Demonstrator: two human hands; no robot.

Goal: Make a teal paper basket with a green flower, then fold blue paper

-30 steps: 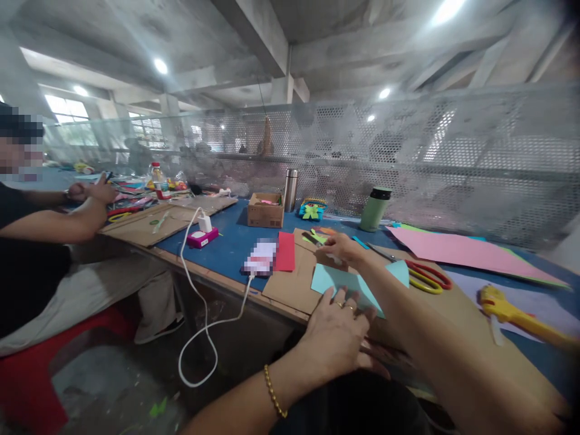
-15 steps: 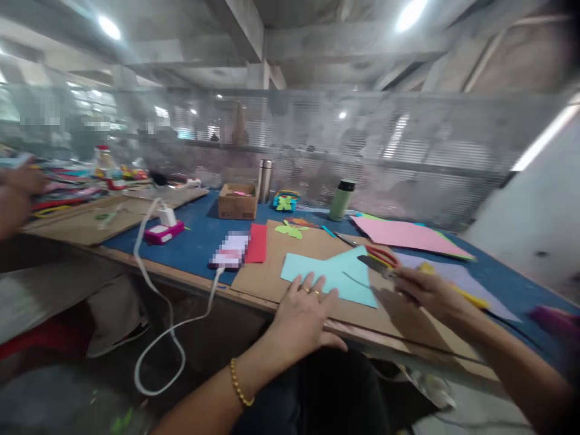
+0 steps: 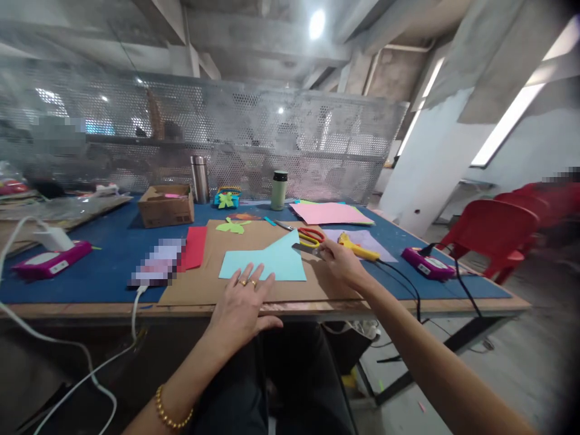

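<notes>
My left hand (image 3: 242,302) lies with spread fingers on the lower edge of a light blue paper (image 3: 272,260), which rests on brown cardboard (image 3: 212,284). Right of the paper, my right hand (image 3: 341,260) is closed on a small dark blade (image 3: 306,248), whose tip points left over the paper's right part. Scissors with red and yellow handles (image 3: 312,232) lie just behind that hand. A yellow glue gun (image 3: 357,248) sits on lilac paper (image 3: 383,241) to its right. Red paper (image 3: 196,248) and a phone (image 3: 158,261) are on the left.
At the back stand a cardboard box (image 3: 167,208), a steel flask (image 3: 199,180) and a green bottle (image 3: 279,192). Pink sheets (image 3: 330,213) lie behind the scissors. Purple power strips (image 3: 426,264) sit at both sides, with cables hanging over the front edge. Red chairs (image 3: 493,226) stand at right.
The camera view has turned right, bringing the right power strip and red chairs into sight. My left hand still rests on the blue paper, and my right hand still holds the blade.
</notes>
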